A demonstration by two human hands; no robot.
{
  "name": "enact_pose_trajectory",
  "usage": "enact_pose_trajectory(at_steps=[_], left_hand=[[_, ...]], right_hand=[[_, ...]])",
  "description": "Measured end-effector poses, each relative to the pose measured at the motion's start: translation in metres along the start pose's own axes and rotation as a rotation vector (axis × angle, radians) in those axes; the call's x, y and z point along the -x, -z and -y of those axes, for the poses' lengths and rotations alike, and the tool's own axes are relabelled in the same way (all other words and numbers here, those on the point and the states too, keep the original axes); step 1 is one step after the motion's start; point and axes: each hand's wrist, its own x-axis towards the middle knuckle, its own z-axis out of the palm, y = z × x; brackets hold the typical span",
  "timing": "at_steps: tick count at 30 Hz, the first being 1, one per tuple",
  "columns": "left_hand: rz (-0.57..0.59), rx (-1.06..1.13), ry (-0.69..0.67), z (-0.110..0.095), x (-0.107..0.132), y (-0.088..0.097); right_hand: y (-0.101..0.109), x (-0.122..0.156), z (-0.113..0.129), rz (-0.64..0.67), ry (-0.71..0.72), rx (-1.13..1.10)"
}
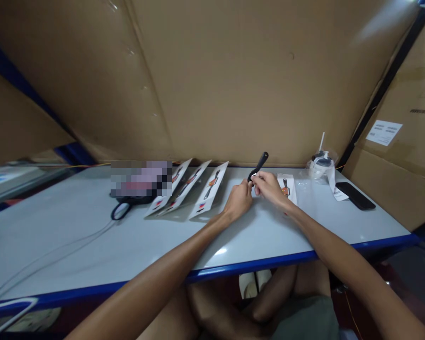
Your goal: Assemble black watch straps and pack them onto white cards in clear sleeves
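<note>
Above the middle of the table, both my hands are closed on a black spokeshave. One handle, with a hole at its tip, points up and away to the right; the other end is hidden by my fingers. My left hand grips it from below on the left. The fingers of my right hand pinch at its middle part, where a small bright spot shows. Under my right wrist lies a printed card with a picture of a similar black tool and an orange patch.
Several folded printed cards stand left of my hands. Beside them is a dark pouch with a loop, partly pixelated. At right are a lidded cup in plastic and a black phone. Cardboard walls the back.
</note>
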Motion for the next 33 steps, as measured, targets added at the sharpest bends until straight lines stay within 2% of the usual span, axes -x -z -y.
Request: enact_pose_trajectory(at_steps=[2,4,6,9,12,16,21,26,33], left_hand=[[0.030,0.273,0.071,0.001,-0.002,-0.003],[0.134,0.560,0.212,0.000,-0.001,-0.004],[0.247,0.793,0.329,-0.003,0.001,-0.002],[0.334,0.962,0.412,-0.004,0.002,0.002],[0.367,1.007,0.444,-0.003,0.002,0.005],[0.414,1.016,0.459,-0.001,0.000,0.008],[0.463,1.027,0.453,0.000,-0.001,0.009],[0.502,1.070,0.464,0.004,-0.004,0.010],[0.523,1.047,0.468,0.002,-0.003,0.013]], right_hand=[[0.004,0.000,-0.002,-0.095,0.181,0.361],[0.008,0.000,-0.004,-0.113,0.286,0.574],[0.012,0.000,-0.006,-0.057,0.338,0.635],[0.015,-0.002,-0.008,0.004,0.383,0.610],[0.017,-0.003,-0.009,0.010,0.368,0.641],[0.017,-0.002,-0.008,-0.071,0.294,0.747],[0.018,-0.001,-0.005,0.052,0.350,0.733],[0.020,0.001,0.002,-0.057,0.232,0.853],[0.021,-0.002,-0.003,0.045,0.339,0.732]])
